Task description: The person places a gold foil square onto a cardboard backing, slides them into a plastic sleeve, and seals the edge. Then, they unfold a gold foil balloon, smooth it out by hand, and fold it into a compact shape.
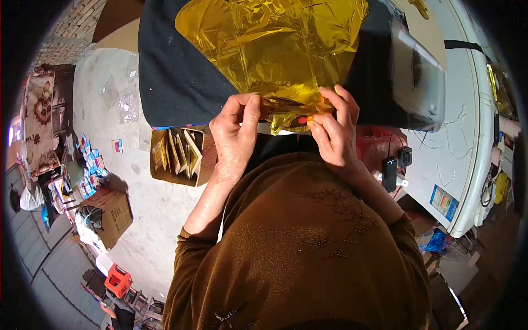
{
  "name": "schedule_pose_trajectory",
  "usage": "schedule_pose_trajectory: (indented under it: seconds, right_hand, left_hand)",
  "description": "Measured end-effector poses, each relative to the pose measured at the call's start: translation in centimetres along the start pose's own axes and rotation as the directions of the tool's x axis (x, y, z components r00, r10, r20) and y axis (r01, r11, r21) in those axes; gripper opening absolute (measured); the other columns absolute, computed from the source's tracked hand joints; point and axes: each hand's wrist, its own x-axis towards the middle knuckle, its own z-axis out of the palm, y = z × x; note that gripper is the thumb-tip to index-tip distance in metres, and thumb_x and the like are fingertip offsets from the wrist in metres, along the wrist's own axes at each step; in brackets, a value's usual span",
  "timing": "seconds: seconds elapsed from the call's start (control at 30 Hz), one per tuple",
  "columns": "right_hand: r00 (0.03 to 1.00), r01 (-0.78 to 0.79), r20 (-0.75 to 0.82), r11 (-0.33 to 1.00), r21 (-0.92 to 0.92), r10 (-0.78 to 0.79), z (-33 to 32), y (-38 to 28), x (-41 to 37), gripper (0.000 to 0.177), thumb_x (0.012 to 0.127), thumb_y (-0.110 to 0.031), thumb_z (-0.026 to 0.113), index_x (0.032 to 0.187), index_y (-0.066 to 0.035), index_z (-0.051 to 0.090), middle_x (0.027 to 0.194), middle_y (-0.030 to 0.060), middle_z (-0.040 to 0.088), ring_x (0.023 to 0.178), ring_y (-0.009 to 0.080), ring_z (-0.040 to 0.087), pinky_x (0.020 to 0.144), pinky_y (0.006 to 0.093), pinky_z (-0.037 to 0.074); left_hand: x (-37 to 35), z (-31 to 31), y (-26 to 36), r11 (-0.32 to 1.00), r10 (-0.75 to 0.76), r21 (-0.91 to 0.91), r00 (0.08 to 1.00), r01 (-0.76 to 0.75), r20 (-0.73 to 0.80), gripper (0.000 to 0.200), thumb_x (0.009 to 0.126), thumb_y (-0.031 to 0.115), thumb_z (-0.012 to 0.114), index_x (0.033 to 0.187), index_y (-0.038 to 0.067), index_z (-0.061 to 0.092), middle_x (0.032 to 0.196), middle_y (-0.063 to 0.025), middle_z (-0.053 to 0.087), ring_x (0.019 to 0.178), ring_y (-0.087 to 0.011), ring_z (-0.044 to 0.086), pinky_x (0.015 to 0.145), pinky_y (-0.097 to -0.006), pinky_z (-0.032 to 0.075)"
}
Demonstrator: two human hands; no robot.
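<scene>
A shiny gold foil sheet [275, 55], which looks like a flat foil balloon, lies over a black cloth [176, 71] in front of me. Its near end is gathered and creased between my hands. My left hand [237, 129] pinches the left side of that end, thumb against curled fingers. On the right, my right hand [335, 129] has its thumb and fingers closed on the foil, with the upper fingers resting over it. A small red spot [302, 120] shows in the foil beside the right fingertips.
Below the cloth's left edge stands an open cardboard box [181, 179] of upright flat packets. Clear plastic [418, 77] lies at the right. A black device [389, 173] with a cable sits near my right forearm. Farther left are a carton [113, 214] and an orange stool [117, 280].
</scene>
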Motion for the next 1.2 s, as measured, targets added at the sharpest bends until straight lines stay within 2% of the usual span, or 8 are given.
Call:
schedule_pose_trajectory:
  seconds: [0.2,0.23,0.37,0.47,0.5,0.63,1.13,1.2]
  right_hand:
    - [1.000,0.000,0.010,0.997,-0.073,0.001,0.2,-0.5,0.8,0.016,0.083,-0.010,0.077,0.090,0.000,0.067,0.145,0.0151,0.052,0.140,0.0410,0.040,0.111,0.0533,0.031]
    - [1.000,0.005,0.024,0.996,-0.085,-0.003,0.1,-0.4,0.8,0.017,0.081,-0.010,0.077,0.091,0.000,0.067,0.144,0.0150,0.052,0.140,0.0407,0.040,0.110,0.0535,0.032]
    - [1.000,0.006,0.027,0.993,-0.116,-0.003,0.3,-0.5,0.8,0.027,0.075,-0.009,0.077,0.098,0.001,0.066,0.142,0.0141,0.054,0.137,0.0384,0.043,0.109,0.0531,0.033]
    - [1.000,0.000,0.013,0.993,-0.119,0.001,0.3,-0.4,1.2,0.033,0.075,-0.007,0.075,0.105,0.002,0.065,0.140,0.0125,0.054,0.134,0.0353,0.047,0.107,0.0515,0.034]
    - [1.000,0.002,0.012,0.993,-0.117,0.000,0.1,-0.3,1.4,0.035,0.075,-0.006,0.074,0.107,0.002,0.064,0.139,0.0119,0.055,0.132,0.0342,0.048,0.107,0.0509,0.035]
    - [0.999,-0.026,0.040,0.992,-0.126,0.031,-0.4,-0.5,2.2,0.039,0.074,-0.005,0.072,0.110,0.003,0.063,0.133,0.0101,0.056,0.127,0.0323,0.050,0.105,0.0495,0.036]
    - [0.996,-0.084,0.013,0.993,-0.088,0.085,-0.1,0.3,2.3,0.042,0.071,-0.001,0.072,0.111,-0.003,0.060,0.127,0.0095,0.058,0.123,0.0323,0.052,0.102,0.0463,0.038]
    - [0.997,-0.076,0.010,0.995,-0.065,0.077,-0.3,0.6,2.4,0.041,0.071,0.001,0.072,0.110,-0.004,0.059,0.127,0.0103,0.059,0.121,0.0328,0.052,0.102,0.0457,0.039]
  left_hand:
    - [-0.7,0.1,-0.1,0.980,0.148,0.120,0.985,-0.158,0.089,0.009,0.098,0.007,0.070,0.101,-0.002,0.072,0.085,-0.0093,0.074,0.072,-0.0131,0.068,0.067,-0.0271,0.054]
    - [-0.7,-0.3,0.1,0.951,0.198,0.214,0.970,-0.225,0.141,0.009,0.091,0.002,0.073,0.100,0.000,0.072,0.089,-0.0131,0.073,0.078,-0.0232,0.070,0.072,-0.0327,0.055]
    - [-0.4,-0.6,0.2,0.814,0.429,0.289,0.857,-0.504,0.285,0.015,0.084,0.002,0.076,0.099,0.002,0.072,0.095,-0.0118,0.073,0.092,-0.0316,0.067,0.084,-0.0403,0.055]
    - [0.1,-1.0,0.2,0.722,0.504,0.289,0.764,-0.628,0.403,0.024,0.082,0.007,0.079,0.104,0.003,0.071,0.102,-0.0120,0.072,0.097,-0.0328,0.066,0.088,-0.0428,0.054]
    - [0.1,-1.2,0.2,0.703,0.480,0.314,0.751,-0.638,0.454,0.037,0.080,0.014,0.081,0.113,0.005,0.070,0.113,-0.0111,0.068,0.107,-0.0328,0.062,0.094,-0.0449,0.051]
    - [0.9,-1.6,0.6,0.560,0.459,0.357,0.638,-0.748,0.618,0.048,0.079,0.026,0.083,0.121,0.008,0.067,0.119,-0.0083,0.062,0.116,-0.0309,0.057,0.101,-0.0460,0.045]
    - [0.8,-0.5,-2.2,0.346,0.497,0.436,0.557,-0.831,0.665,0.055,0.077,0.026,0.082,0.130,0.021,0.067,0.115,-0.0065,0.055,0.111,-0.0284,0.052,0.098,-0.0446,0.042]
    - [0.7,-0.4,-2.5,0.277,0.509,0.469,0.542,-0.839,0.669,0.047,0.079,0.022,0.075,0.126,0.021,0.070,0.115,-0.0042,0.057,0.112,-0.0250,0.053,0.102,-0.0431,0.041]
